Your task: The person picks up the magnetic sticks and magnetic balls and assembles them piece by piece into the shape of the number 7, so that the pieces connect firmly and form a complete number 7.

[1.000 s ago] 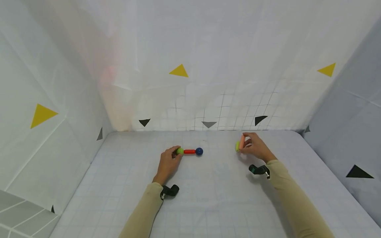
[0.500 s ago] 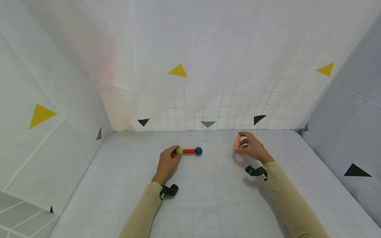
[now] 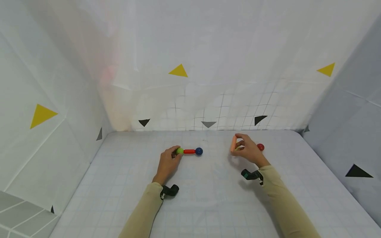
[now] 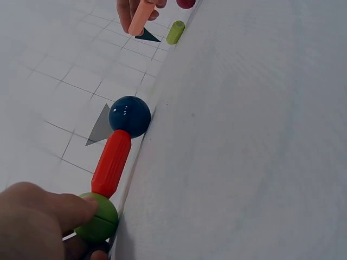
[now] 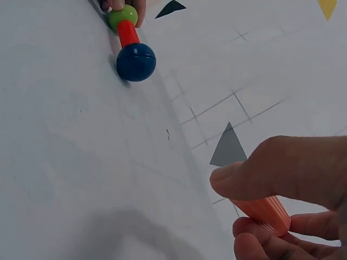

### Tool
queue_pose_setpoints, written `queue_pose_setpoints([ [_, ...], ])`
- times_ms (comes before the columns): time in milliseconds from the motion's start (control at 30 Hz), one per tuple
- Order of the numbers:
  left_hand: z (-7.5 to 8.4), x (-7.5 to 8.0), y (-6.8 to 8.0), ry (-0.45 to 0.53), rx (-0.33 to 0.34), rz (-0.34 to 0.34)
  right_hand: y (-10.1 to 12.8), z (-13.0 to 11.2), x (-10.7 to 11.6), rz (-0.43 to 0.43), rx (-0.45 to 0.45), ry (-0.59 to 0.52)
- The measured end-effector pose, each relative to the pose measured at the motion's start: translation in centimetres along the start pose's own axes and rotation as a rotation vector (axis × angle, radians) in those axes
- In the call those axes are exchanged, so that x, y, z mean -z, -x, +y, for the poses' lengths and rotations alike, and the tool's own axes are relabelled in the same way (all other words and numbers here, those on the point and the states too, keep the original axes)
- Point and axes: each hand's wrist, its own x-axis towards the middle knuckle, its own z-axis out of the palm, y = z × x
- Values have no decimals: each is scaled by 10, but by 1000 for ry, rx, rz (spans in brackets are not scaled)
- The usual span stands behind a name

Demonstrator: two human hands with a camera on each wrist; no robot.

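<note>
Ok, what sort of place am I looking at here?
Probably a purpose-made recording booth, judging by the pale sheeting behind and on both sides of the white table, the yellow triangles marking it, and the black device on each wrist.

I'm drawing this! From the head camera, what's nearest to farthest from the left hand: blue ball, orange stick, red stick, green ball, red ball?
1. Green ball: held by the left hand.
2. Red stick: just right, touching it.
3. Blue ball: on the stick's right end.
4. Orange stick: farther right, in the right hand.
5. Red ball: farthest right, past that hand.
</note>
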Motion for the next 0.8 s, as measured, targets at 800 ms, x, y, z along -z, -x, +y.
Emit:
queue_pose_setpoints([
  [800, -2, 0, -1, 29, 18, -10, 10, -41, -28, 19, 72, -31],
])
